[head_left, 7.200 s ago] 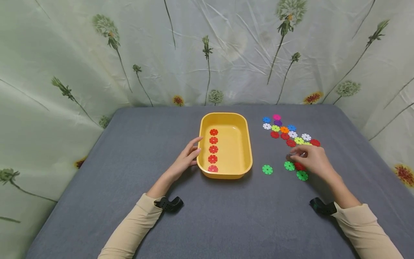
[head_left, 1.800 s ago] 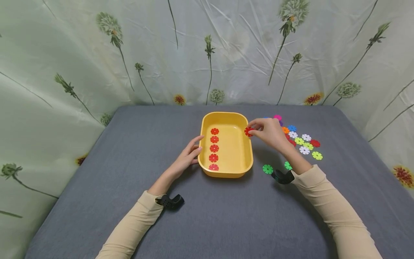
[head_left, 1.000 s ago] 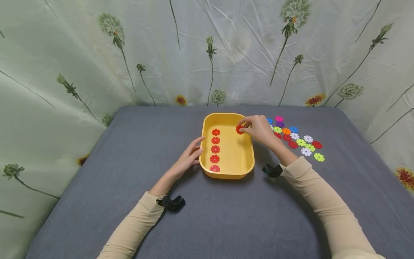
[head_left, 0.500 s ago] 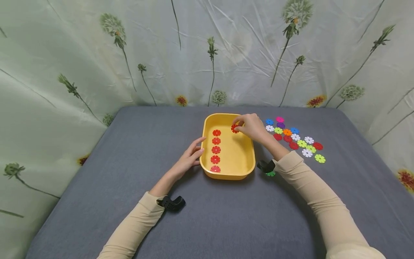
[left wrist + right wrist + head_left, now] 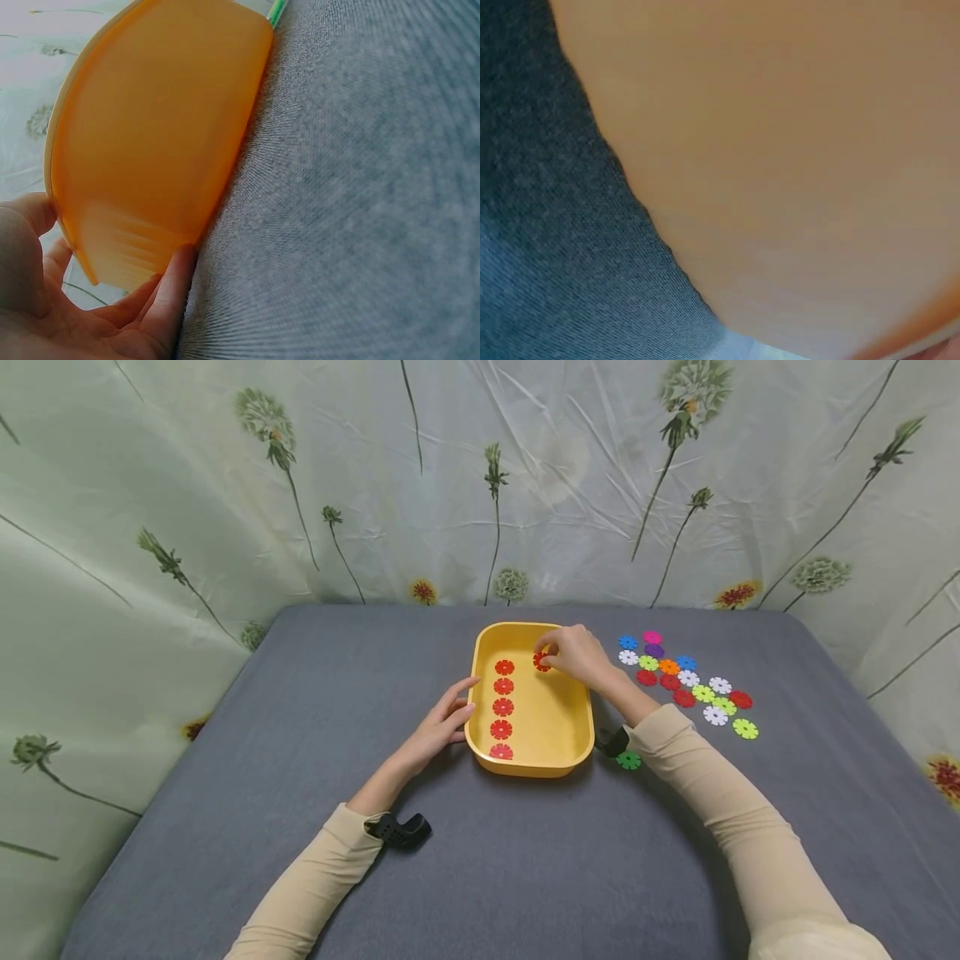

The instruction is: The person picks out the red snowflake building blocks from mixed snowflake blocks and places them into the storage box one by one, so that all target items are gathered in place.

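**Red disc point(image 5: 539, 661) in right hand point(image 5: 582, 654), inside the tray point(image 5: 531, 768) outline, beside the row of five red discs point(image 5: 503, 707)**

Right hand: thumb and finger pinched on the red disc, reaching over the tray's right wall at its far end. Whether the disc touches the tray floor: cannot tell; the fingers cover part of it.

Left hand point(image 5: 441, 721): holds the tray's left wall, one finger at the rim, others low against the outer side (left wrist view). Hands apart, one on each side of the tray.

Key relation: tray's long axis runs away from the person, between the hands. The row follows that axis just inside the left wall, next to the left hand's fingers; its nearest disc is partly cut off by the near wall. The held disc lies to the right of the row's far end, roughly level with it, a bare gap between. Right hand is nearer this far end; left hand sits about midway down the wall.

Desk point(image 5: 480, 885), right of the right hand: scattered discs point(image 5: 687, 678) in mixed colours, several red. A green disc point(image 5: 628, 761) lies just below the right wrist.

Right wrist view: mostly tray wall; pinch not readable there.
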`<state>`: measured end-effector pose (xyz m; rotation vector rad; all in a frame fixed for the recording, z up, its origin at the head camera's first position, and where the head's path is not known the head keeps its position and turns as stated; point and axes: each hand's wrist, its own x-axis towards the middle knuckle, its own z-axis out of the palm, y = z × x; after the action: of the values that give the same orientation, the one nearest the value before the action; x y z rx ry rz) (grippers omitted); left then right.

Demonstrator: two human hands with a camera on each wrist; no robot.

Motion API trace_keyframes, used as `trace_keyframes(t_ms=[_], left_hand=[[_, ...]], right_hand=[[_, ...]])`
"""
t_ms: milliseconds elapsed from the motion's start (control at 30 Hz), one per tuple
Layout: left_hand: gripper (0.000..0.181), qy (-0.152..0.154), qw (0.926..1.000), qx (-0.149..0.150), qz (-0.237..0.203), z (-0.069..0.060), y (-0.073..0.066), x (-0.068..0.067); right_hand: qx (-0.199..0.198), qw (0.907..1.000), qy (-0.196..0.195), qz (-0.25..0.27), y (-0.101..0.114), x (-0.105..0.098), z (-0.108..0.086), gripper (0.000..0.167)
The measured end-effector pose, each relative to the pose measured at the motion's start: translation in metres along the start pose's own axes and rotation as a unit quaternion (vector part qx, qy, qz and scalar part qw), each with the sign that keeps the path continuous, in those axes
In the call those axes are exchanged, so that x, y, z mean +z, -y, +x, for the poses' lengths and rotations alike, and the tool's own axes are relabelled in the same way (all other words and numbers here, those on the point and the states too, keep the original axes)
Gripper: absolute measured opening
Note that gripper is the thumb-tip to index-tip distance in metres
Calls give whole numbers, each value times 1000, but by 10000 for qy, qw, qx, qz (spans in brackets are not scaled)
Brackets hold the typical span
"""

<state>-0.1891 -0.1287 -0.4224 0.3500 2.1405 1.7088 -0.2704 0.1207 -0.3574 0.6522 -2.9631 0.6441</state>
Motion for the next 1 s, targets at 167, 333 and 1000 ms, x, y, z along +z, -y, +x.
trace_keyframes(t_ms=[167,333,1000], left_hand=[[48,-40,10000,-10,-6,0,1,0],[48,-60,10000,-45,24,-2,2,1],[48,9,10000,18,-80,0,1,0]], right_hand=[[-55,9998,119,-114,0,4,5,16],[5,9992,356,-175,1,8,9,16],[114,9932,459,-1061,1,16,18,15]])
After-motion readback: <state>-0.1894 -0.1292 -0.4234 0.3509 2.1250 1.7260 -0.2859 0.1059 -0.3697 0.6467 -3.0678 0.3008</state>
